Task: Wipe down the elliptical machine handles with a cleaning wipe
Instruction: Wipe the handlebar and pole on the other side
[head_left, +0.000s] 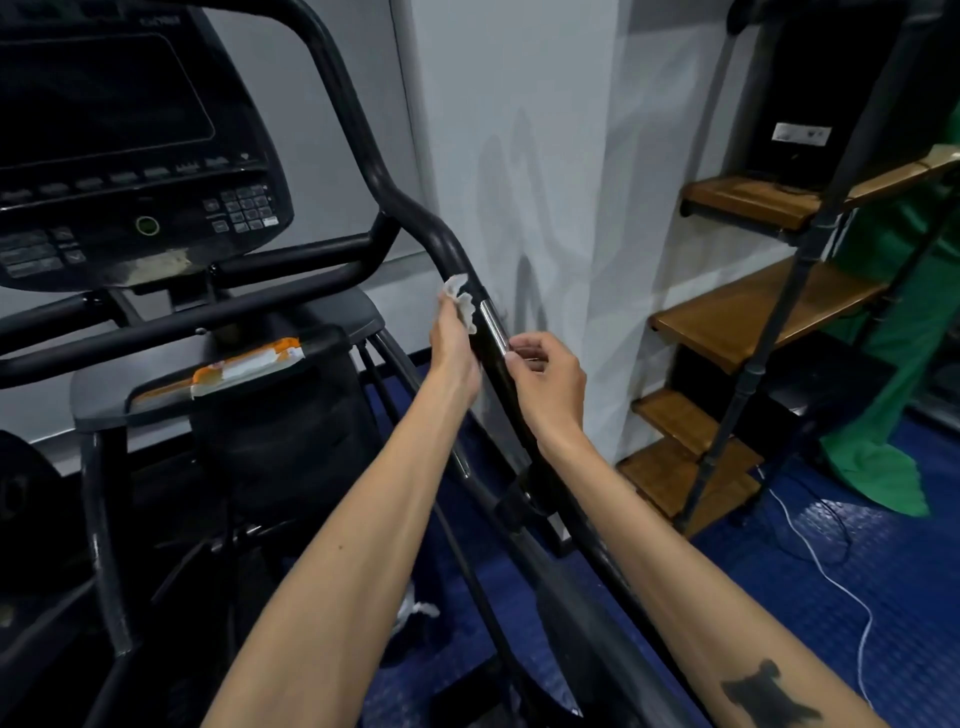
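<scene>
The black right handle (415, 213) of the elliptical machine curves down from the top centre to the lower right. My left hand (454, 345) presses a crumpled white cleaning wipe (462, 301) against the handle's left side, just beside a silver sensor strip (493, 325). My right hand (545, 379) grips the same handle a little lower, from the right, with thumb and fingers closed around the bar.
The console (130, 156) with its dark screen and keypad fills the upper left. An orange-and-white wipe packet (244, 369) lies on the machine's tray. A wooden shelf rack (753, 312) stands to the right, with green cloth (893, 364) beyond and a white cable (831, 571) on the blue floor.
</scene>
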